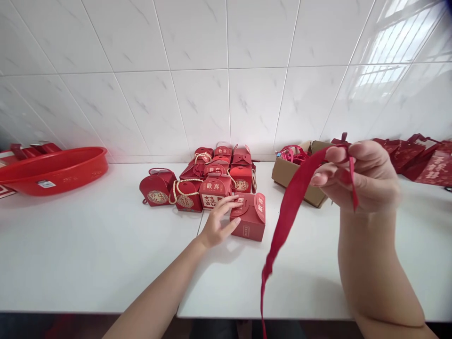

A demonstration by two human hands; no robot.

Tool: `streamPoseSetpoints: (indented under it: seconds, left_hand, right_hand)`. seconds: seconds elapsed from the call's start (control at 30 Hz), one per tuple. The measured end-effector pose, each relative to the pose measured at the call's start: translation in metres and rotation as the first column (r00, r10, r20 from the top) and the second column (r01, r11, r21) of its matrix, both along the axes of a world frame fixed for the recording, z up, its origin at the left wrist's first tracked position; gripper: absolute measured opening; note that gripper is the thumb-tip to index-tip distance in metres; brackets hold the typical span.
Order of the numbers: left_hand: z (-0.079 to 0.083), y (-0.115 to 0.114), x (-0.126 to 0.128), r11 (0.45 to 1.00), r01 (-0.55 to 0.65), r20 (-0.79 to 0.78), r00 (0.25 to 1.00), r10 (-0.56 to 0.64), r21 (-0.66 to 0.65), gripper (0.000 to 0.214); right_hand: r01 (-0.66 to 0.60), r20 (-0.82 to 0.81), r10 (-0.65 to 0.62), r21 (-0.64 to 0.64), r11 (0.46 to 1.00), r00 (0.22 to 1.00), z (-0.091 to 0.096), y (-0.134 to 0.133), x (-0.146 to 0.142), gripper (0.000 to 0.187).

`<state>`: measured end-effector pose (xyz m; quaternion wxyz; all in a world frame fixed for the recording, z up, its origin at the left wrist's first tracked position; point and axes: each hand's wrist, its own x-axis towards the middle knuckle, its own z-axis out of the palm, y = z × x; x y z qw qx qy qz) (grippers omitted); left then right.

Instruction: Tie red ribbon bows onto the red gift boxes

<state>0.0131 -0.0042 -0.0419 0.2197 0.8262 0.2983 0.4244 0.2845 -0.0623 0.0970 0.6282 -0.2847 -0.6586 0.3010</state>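
In the head view my right hand (363, 174) is raised on the right, its fingers pinching a dark red ribbon (291, 202). One long end of the ribbon hangs down past the table's front edge, and a short end dangles by the palm. My left hand (221, 221) rests with fingers spread against the left side of a red gift box (249, 230). This box stands upright on the table with its top flaps folded over. Behind it is a group of similar red boxes (215, 188), several with cord handles.
At the back right, an open cardboard box (287, 174) holds more red and pink ribbons (293, 154). Red bags (438, 167) stand at the far right. On the left is a red plastic basin (70, 169). A white tiled wall (254, 108) closes off the white table (141, 263).
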Motion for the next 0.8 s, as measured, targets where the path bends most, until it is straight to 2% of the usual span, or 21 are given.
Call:
streamPoseSetpoints:
  seconds: [0.1, 0.17, 0.2, 0.27, 0.3, 0.33, 0.37, 0.43, 0.47, 0.5, 0.53, 0.57, 0.63, 0.7, 0.8]
  left_hand:
    - [0.002, -0.003, 0.003, 0.997, -0.075, -0.013, 0.997, 0.075, -0.005, 0.033]
    - [0.003, -0.004, 0.005, 0.994, -0.112, -0.021, 0.993, 0.112, -0.006, 0.033]
    - [0.003, -0.004, 0.006, 0.992, -0.122, -0.025, 0.992, 0.122, -0.002, 0.033]
    - [0.003, -0.005, 0.007, 0.991, -0.133, -0.033, 0.990, 0.134, 0.013, 0.033]
    - [0.002, -0.005, 0.007, 0.991, -0.136, -0.036, 0.990, 0.137, 0.018, 0.033]
    - [0.002, -0.005, 0.007, 0.990, -0.137, -0.039, 0.990, 0.138, 0.022, 0.033]
    - [0.001, -0.005, 0.007, 0.990, -0.138, -0.042, 0.989, 0.139, 0.025, 0.033]
    - [0.000, -0.005, 0.007, 0.990, -0.139, -0.039, 0.989, 0.140, 0.029, 0.033]
    - [0.000, -0.005, 0.006, 0.990, -0.141, -0.031, 0.989, 0.142, 0.031, 0.033]
    - [-0.001, -0.004, 0.006, 0.989, -0.142, -0.018, 0.990, 0.143, 0.033, 0.034]
    - [-0.001, -0.004, 0.006, 0.989, -0.142, 0.000, 0.990, 0.142, 0.036, 0.035]
    - [-0.002, -0.004, 0.006, 0.989, -0.141, 0.023, 0.990, 0.140, 0.035, 0.037]
    - [-0.004, -0.002, 0.006, 0.991, -0.130, 0.073, 0.989, 0.128, 0.019, 0.042]
    - [-0.007, 0.000, 0.006, 0.993, -0.112, 0.120, 0.986, 0.114, -0.023, 0.046]
    - [-0.011, 0.002, 0.005, 0.992, -0.096, 0.170, 0.979, 0.109, -0.083, 0.049]
  right_hand:
    - [0.199, 0.016, -0.199, -0.016, 0.980, 0.980, 0.004, -0.004, 0.002, 0.042]
    - [0.361, -0.022, -0.361, 0.017, 0.932, 0.932, 0.009, -0.007, 0.002, 0.047]
    - [0.484, -0.060, -0.481, 0.049, 0.874, 0.875, 0.012, -0.009, 0.002, 0.048]
    - [0.726, -0.127, -0.715, 0.120, 0.677, 0.687, 0.016, -0.011, 0.002, 0.048]
    - [0.790, -0.158, -0.774, 0.141, 0.597, 0.613, 0.017, -0.012, 0.003, 0.046]
    - [0.797, -0.179, -0.777, 0.143, 0.587, 0.604, 0.018, -0.011, 0.004, 0.041]
    - [0.748, -0.188, -0.725, 0.124, 0.652, 0.663, 0.018, -0.010, 0.006, 0.034]
    - [0.489, -0.218, -0.475, 0.015, 0.872, 0.853, 0.018, -0.003, 0.012, 0.021]
    - [0.317, -0.248, -0.323, -0.065, 0.946, 0.913, 0.017, 0.002, 0.014, 0.020]
    - [0.160, -0.270, -0.195, -0.149, 0.976, 0.943, 0.015, 0.008, 0.017, 0.021]
    - [0.026, -0.278, -0.091, -0.231, 0.973, 0.956, 0.012, 0.015, 0.019, 0.023]
    - [-0.089, -0.260, 0.006, -0.308, 0.947, 0.966, 0.008, 0.023, 0.020, 0.024]
    - [-0.227, -0.134, 0.186, -0.454, 0.862, 0.973, -0.001, 0.038, 0.019, 0.027]
    - [-0.230, 0.084, 0.346, -0.600, 0.766, 0.934, -0.011, 0.050, 0.016, 0.033]
    - [-0.126, 0.357, 0.532, -0.730, 0.672, 0.768, -0.020, 0.062, 0.012, 0.041]
